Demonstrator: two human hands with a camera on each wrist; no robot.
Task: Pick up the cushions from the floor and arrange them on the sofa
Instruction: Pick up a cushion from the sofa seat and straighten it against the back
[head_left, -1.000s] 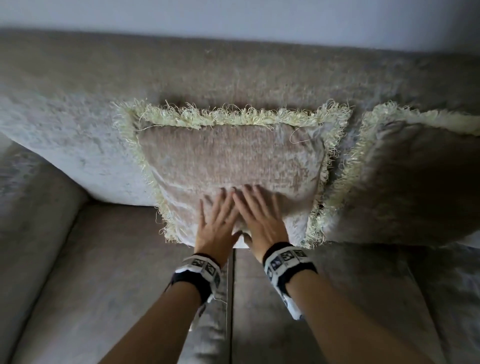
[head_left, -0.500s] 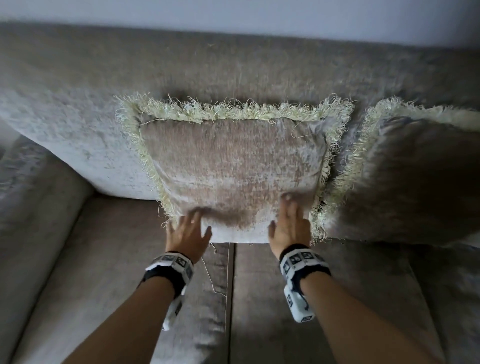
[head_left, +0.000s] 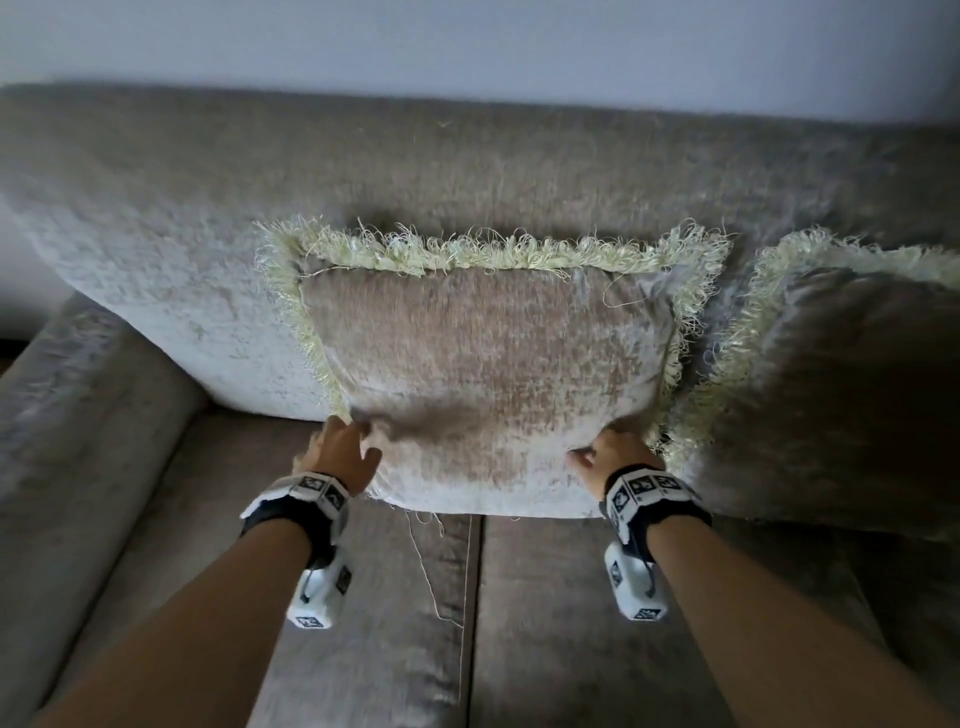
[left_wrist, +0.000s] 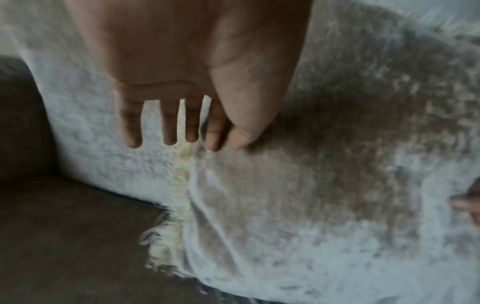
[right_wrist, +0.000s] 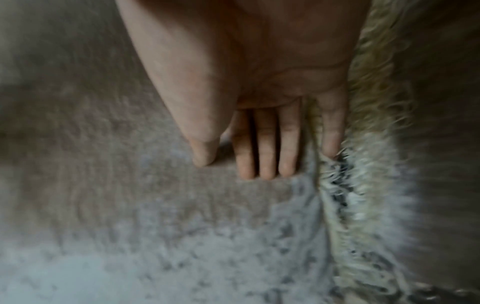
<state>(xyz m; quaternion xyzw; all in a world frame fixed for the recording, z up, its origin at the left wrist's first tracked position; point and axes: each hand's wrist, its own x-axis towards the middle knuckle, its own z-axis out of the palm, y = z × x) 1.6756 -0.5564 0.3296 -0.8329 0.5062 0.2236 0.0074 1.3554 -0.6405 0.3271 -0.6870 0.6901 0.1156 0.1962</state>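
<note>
A beige cushion (head_left: 488, 374) with a pale yellow fringe leans upright against the sofa backrest (head_left: 156, 234), its lower edge on the seat (head_left: 363, 649). My left hand (head_left: 340, 452) is at its lower left corner. In the left wrist view this hand (left_wrist: 187, 131) has straight, spread fingers beside the fringe and its thumb on the cushion (left_wrist: 324, 185) face. My right hand (head_left: 613, 457) lies at the lower right corner. In the right wrist view it (right_wrist: 259, 144) rests flat on the cushion (right_wrist: 130, 185), with the little finger in the fringe. A second fringed cushion (head_left: 841, 395) stands touching on the right.
The sofa's left armrest (head_left: 62, 441) rises beside a bare stretch of seat left of the cushion. A seam (head_left: 472, 597) splits the seat cushions below my hands. A loose thread (head_left: 426, 566) hangs from the cushion's bottom edge. A plain wall (head_left: 467, 47) is behind the sofa.
Both hands slid apart from the middle of the cushion's lower face to its lower left and lower right corners. The cushion stays against the backrest.
</note>
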